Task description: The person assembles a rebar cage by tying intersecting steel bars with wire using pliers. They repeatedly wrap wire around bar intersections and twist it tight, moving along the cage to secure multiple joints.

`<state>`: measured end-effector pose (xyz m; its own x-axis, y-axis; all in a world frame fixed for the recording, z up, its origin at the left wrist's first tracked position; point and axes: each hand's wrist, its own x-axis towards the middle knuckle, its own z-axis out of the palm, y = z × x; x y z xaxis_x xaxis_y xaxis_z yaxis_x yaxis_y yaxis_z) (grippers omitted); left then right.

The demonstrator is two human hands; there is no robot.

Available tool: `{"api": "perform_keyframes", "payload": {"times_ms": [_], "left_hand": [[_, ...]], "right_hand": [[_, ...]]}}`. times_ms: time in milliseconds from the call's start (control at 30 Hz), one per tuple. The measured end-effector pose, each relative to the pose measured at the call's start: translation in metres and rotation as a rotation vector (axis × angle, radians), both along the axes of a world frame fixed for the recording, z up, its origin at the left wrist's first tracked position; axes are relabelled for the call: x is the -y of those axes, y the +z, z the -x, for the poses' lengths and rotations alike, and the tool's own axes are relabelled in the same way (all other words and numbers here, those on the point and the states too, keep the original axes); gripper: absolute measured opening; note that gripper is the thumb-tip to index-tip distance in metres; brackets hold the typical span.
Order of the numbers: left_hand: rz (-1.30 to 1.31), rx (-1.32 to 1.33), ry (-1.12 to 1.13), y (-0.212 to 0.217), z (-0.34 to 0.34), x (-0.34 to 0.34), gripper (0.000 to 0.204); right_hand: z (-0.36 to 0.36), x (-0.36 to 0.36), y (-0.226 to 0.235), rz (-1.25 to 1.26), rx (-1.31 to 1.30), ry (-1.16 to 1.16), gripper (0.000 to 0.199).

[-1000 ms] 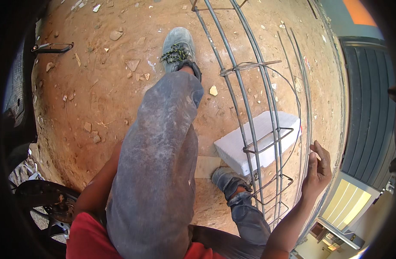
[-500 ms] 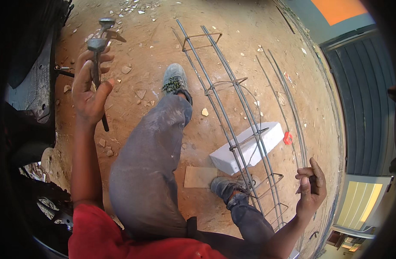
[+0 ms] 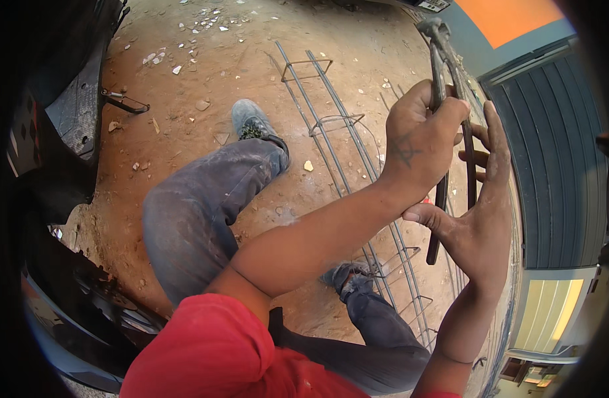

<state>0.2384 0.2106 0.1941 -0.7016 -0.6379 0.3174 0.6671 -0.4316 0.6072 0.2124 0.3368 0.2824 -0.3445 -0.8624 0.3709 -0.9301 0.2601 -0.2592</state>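
Note:
Long-handled metal pincers (image 3: 437, 79) stand tilted upward at the right, jaws at the top. My left hand (image 3: 417, 146) reaches across my body and is closed around one handle. Close beside it, my right hand (image 3: 480, 229) is open, fingers spread behind the handles and thumb stretched out to the left. Whether its fingers touch the other handle, I cannot tell. Below, a long rebar cage (image 3: 329, 86) with bent wire stirrups lies on the ground, its middle partly hidden by my left forearm.
My shoes (image 3: 252, 119) rest on the dirt ground (image 3: 191, 139), strewn with stones and pale chips. A dark vehicle part (image 3: 72, 113) stands at the left. Along the right runs a wall with a dark slatted shutter (image 3: 559, 159).
My left hand has swung from the far left across to the right, carrying the pincers. The right hand has risen and opened beside them. The white block is now hidden behind my arm.

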Motion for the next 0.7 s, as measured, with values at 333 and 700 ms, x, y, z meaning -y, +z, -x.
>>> {"api": "perform_keyframes", "payload": {"times_ms": [333,700], "left_hand": [[-0.631,0.202,-0.029,-0.128,0.043,-0.037,0.011],[-0.790,0.199,-0.002,-0.151,0.047,-0.007,0.011]], "right_hand": [[0.047,0.048,-0.081,-0.557,-0.591,0.014,0.034],[0.057,0.129,-0.073,-0.785,-1.082,0.417,0.009]]}}
